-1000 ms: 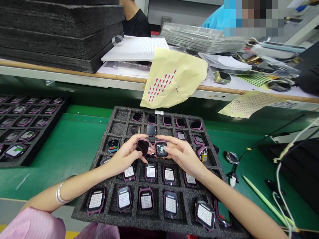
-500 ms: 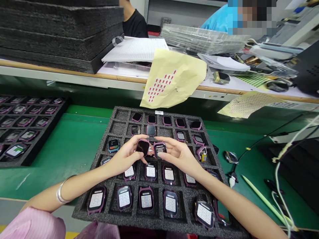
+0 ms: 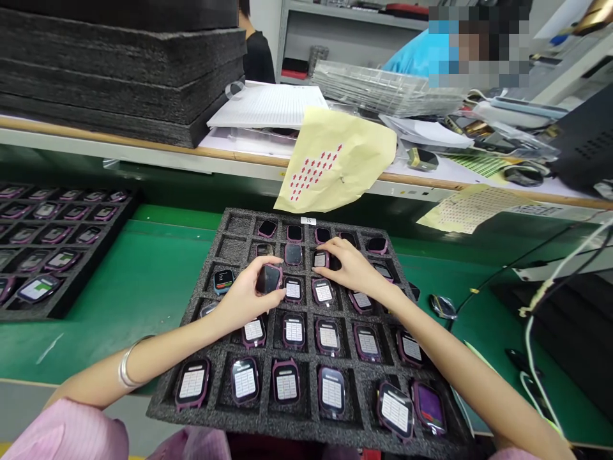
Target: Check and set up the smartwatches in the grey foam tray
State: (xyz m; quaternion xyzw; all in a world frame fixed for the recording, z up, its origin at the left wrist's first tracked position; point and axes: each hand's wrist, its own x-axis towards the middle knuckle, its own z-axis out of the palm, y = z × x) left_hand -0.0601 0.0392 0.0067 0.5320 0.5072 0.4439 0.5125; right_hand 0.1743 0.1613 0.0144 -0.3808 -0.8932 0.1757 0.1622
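Observation:
A black foam tray (image 3: 306,350) holds rows of purple-cased smartwatches, most showing white grid screens and those at the back dark. My left hand (image 3: 249,289) is closed around a smartwatch with a dark screen (image 3: 269,279), held over the tray's left-middle part. Thumb and fingers of my right hand (image 3: 352,268) grip another smartwatch (image 3: 320,259), lit with a white screen, at a compartment in the second row from the back. Left of my left hand lies a blue-cased watch (image 3: 223,281). A watch with a purple screen (image 3: 430,406) sits at the near right corner.
Another tray of watches (image 3: 57,255) lies at the left on the green bench (image 3: 115,281). Stacked black foam (image 3: 119,76) and papers (image 3: 272,105) stand on the shelf behind; yellow sheets (image 3: 335,160) hang from it. Cables (image 3: 531,332) run at the right. Two people are beyond.
My hands have moved apart. The right one has carried its lit watch back and right to the second row, while the left keeps the dark-screened watch in nearly the same place.

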